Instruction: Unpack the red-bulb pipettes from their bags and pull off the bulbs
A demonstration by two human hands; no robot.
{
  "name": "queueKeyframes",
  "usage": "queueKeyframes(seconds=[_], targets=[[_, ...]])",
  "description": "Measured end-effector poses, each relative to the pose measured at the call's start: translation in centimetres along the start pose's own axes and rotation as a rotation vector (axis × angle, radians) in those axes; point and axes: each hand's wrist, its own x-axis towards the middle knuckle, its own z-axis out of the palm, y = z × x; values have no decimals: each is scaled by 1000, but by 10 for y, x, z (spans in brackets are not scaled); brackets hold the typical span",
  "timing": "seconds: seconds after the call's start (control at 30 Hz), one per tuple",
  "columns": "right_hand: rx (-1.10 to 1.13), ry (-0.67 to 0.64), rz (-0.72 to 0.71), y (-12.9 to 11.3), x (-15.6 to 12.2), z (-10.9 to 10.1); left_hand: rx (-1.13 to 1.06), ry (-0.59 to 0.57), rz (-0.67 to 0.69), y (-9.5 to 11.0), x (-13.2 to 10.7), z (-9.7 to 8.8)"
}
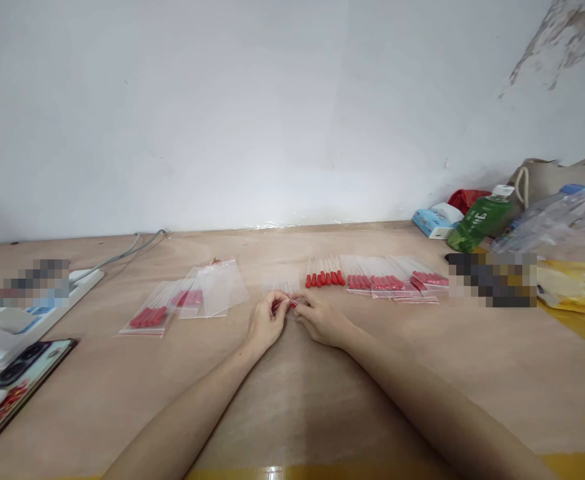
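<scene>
Near the middle of the table, a small clear zip bag (281, 283) holds thin pale sticks with red ends. My left hand (266, 321) pinches the bag's near edge, its thumb and fingers closed over the red ends. From the other side my right hand (325, 321) has its fingertips closed on the same edge. The fingers partly hide the opening and the red ends. Just beyond my right hand lies a row of loose red-ended sticks (325, 279). Filled zip bags (385, 283) overlap to the right of that row.
On the left are a filled bag (149, 317) and flat clear bags (225, 288). Farther left lie a power strip (52, 310) and a phone (22, 380). A green bottle (481, 220), a tissue pack (435, 221) and plastic bags (567, 220) crowd the right. A wall stands behind.
</scene>
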Motion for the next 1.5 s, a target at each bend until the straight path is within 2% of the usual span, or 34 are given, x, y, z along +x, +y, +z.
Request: queueKeyframes(seconds=[0.1,0.23,0.4,0.5,0.57,0.67,0.83,0.93,1.07,1.23,1.3,1.4,1.5], targets=[[172,-13,1,2,-3,-12,35,20,75,2,-2,-5],[274,56,65,13,-12,-19,106,-140,212,2,1,-17],[250,177,128,24,-15,-9,288,-351,265,0,4,-28],[164,223,206,23,-13,-3,319,-378,317,2,3,-33],[86,201,276,20,-12,-4,318,-393,344,4,1,-38],[30,106,353,15,-10,-10,313,-390,343,5,-1,-43],[56,-96,407,13,-10,-21,336,-337,282,2,-2,-42],[50,-139,427,13,-10,-22,342,-295,259,-3,-2,-40],[110,-106,459,12,-7,-20,326,-264,253,-6,-2,-39],[359,-90,482,9,-1,-10,287,-269,272,-5,-2,-41],[407,-87,535,7,0,-3,279,-284,282,-5,-2,-41],[386,-2,586,6,2,3,275,-292,285,-4,-2,-41],[346,106,518,3,3,3,265,-275,282,-4,-2,-40]])
